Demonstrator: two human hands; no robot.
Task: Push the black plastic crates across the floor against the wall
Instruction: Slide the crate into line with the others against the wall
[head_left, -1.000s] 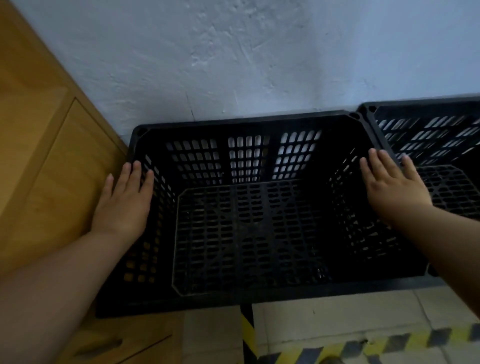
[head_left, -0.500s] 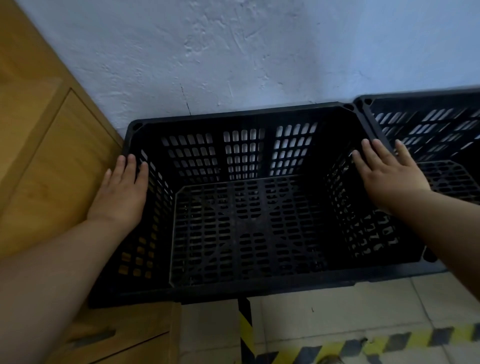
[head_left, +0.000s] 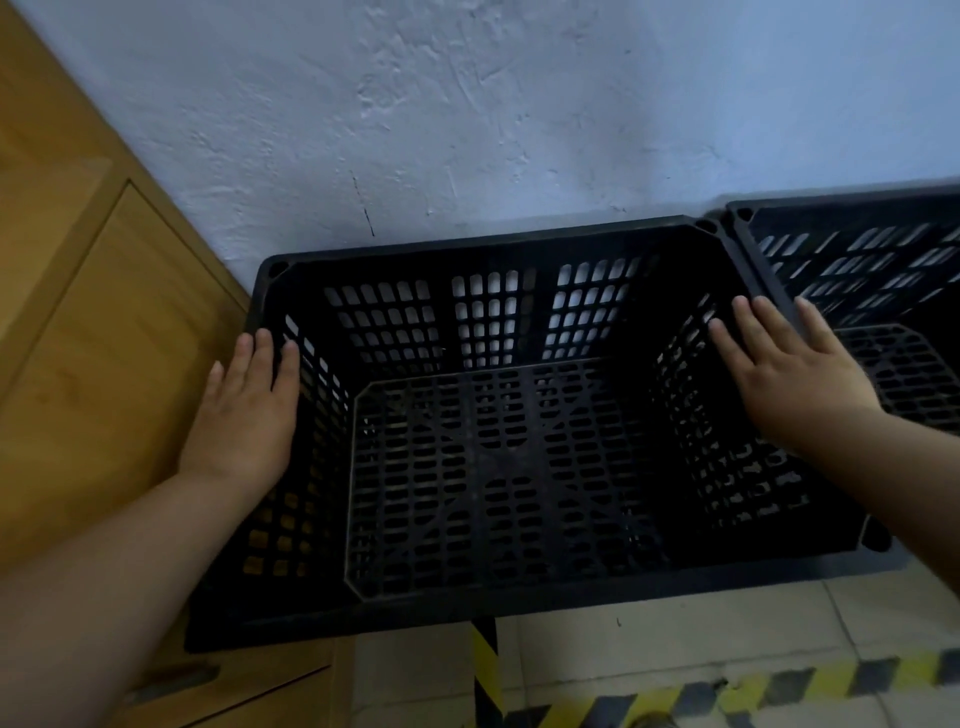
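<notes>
Now 2 hands flat, fingers spread: left hand (head_left: 244, 410), right hand (head_left: 795, 374) pressing crate (head_left: 488, 467) side rims.

No legible text, labels or numbers anywhere (crates and wall included).

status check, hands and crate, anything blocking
Left hand flat, open on crate's left rim; right hand flat on right rim. Black crate back edge at wall. Nothing blocking; second crate alongside.
</notes>
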